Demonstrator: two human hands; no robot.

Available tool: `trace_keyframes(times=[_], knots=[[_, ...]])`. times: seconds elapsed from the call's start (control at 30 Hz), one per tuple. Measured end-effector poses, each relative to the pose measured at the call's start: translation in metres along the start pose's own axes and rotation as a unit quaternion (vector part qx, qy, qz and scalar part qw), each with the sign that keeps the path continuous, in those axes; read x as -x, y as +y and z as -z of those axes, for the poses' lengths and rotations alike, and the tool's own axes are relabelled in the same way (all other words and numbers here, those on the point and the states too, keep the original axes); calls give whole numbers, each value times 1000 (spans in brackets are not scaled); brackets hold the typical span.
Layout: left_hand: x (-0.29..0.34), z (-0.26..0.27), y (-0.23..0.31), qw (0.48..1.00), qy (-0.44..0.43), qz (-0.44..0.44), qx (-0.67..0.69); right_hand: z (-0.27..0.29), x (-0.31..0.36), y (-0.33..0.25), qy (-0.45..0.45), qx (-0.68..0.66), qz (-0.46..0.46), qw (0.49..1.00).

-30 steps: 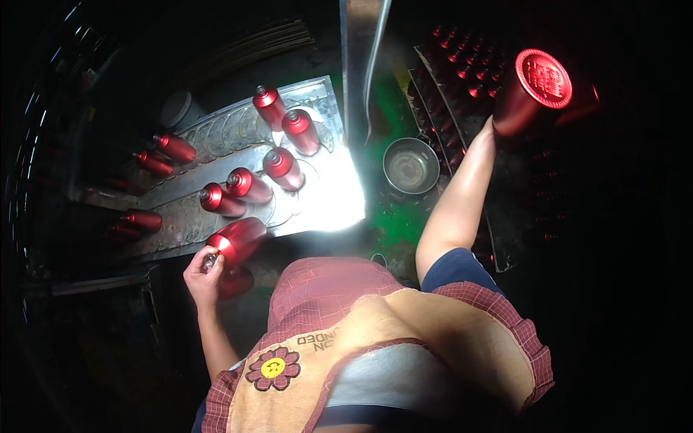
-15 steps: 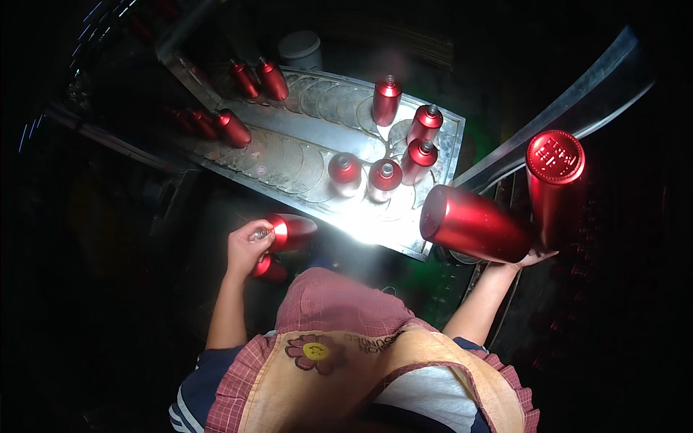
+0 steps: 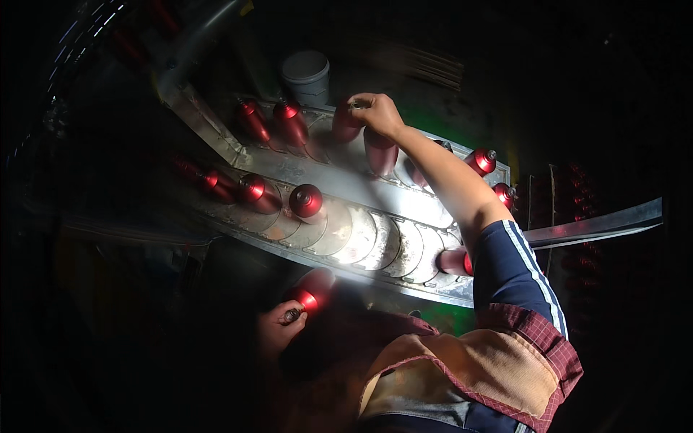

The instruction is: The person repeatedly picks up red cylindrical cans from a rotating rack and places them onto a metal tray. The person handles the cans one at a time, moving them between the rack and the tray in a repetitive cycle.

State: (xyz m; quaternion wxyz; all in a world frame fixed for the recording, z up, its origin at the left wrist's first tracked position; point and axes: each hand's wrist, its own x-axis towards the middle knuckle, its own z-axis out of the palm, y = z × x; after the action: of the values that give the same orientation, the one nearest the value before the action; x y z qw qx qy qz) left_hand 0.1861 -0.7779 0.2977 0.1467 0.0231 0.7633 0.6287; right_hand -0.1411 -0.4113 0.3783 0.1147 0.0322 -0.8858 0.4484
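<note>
My left hand [image 3: 280, 328] is closed round the narrow neck of a shiny red bottle [image 3: 312, 292], held tilted in front of the conveyor. Stretched across the conveyor [image 3: 375, 242], my right hand [image 3: 379, 114] has its fingers closed at the neck of another red bottle [image 3: 346, 128] near the far edge. Close below that hand, a further red bottle [image 3: 380, 153] stands over the plates; I cannot tell whether the hand also grips it. A lone red bottle [image 3: 306, 202] stands on the near lane, and my right sleeve partly hides one more bottle [image 3: 453, 261].
Several red bottles stand at the conveyor's left end, including one bottle [image 3: 290, 124] on the far lane. Others, such as a bottle [image 3: 481, 162], are at its right end. Behind stands a white bucket [image 3: 305, 76]. A curved metal strip [image 3: 599, 222] juts out rightward.
My right hand has swung from the right side, where it held red bottles, across to the conveyor's far edge. My left hand still grips a bottle; the second one beside it no longer shows.
</note>
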Motion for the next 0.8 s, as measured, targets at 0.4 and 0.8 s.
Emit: trace_keyframes(times=[0.4, 0.8], knots=[[-51, 100, 0, 993, -64, 63, -75, -98, -61, 19, 45, 8, -52, 998], [-170, 63, 59, 926, -268, -264, 28, -95, 182, -102, -405, -70, 5, 911]])
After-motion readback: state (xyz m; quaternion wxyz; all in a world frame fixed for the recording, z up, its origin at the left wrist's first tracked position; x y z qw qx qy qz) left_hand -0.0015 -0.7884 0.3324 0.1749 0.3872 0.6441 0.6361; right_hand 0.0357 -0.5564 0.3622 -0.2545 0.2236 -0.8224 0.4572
